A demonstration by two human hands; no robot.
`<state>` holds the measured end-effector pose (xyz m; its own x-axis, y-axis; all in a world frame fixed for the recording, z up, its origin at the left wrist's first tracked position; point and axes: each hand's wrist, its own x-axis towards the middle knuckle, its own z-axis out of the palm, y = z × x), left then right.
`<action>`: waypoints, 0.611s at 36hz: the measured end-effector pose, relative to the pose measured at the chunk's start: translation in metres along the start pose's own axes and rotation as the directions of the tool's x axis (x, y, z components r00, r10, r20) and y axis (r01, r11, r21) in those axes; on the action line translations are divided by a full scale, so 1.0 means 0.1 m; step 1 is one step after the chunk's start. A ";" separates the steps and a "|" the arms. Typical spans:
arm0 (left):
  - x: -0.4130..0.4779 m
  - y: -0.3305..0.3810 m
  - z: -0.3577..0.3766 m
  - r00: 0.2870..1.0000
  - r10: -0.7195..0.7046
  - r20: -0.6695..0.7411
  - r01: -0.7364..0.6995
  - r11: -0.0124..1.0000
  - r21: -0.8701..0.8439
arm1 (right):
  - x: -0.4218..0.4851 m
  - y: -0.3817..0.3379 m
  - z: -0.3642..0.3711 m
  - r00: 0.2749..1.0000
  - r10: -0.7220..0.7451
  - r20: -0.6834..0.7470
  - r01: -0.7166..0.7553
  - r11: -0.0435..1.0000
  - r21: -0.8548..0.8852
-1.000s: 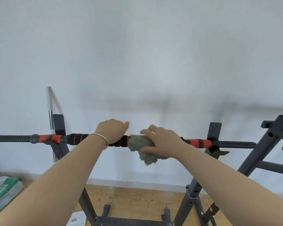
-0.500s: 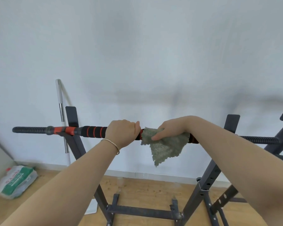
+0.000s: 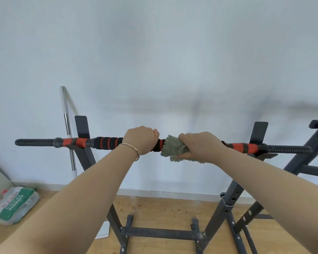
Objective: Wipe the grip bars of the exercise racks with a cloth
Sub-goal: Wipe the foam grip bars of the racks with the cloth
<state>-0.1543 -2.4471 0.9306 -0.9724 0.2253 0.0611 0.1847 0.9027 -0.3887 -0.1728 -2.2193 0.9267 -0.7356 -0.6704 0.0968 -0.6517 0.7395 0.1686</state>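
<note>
1. Left hand (image 3: 140, 140) wraps the grip bar (image 3: 106, 143) w/ fingers curled over the foam, just left of centre.
2. Right hand (image 3: 200, 146) clamps a grey-green cloth (image 3: 173, 148) round the bar, touching it, just right of the left hand.
3. Bar lies across the dark rack (image 3: 84, 158) hooks, near the white wall (image 3: 154, 52).

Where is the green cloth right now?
Head view: the cloth sits on the grip bar just right of centre. The right hand grips it against the bar, and the left hand holds the bar close on its left.
</note>
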 end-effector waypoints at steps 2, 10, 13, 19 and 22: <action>0.01 -0.01 -0.02 1.000 -0.002 0.002 0.002 1.000 -0.023 | -0.07 0.08 0.03 0.998 -0.058 -0.012 0.058 0.998 -0.025; -0.02 0.02 0.03 0.997 -0.032 -0.069 0.030 0.999 -0.019 | -0.40 0.52 -0.10 0.988 0.025 0.152 -0.064 0.964 0.257; -0.02 0.02 0.04 0.996 -0.046 -0.072 0.045 0.999 -0.013 | -0.52 0.69 -0.15 0.982 0.067 0.178 -0.121 0.941 0.315; 0.02 0.19 -0.08 0.984 -0.019 -0.179 0.018 1.000 -0.003 | -0.66 0.78 -0.32 0.947 0.118 0.297 -0.248 0.860 0.446; 0.12 0.40 -0.22 0.980 0.078 -0.185 -0.083 0.996 -0.021 | -0.54 0.62 -0.30 0.961 0.149 0.233 -0.247 0.843 0.479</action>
<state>-0.1549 -2.4000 0.9363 -0.9118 0.3587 0.2001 0.2676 0.8884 -0.3730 -0.1676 -2.1388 0.9615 -0.8469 -0.5200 -0.1109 -0.4560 0.8176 -0.3515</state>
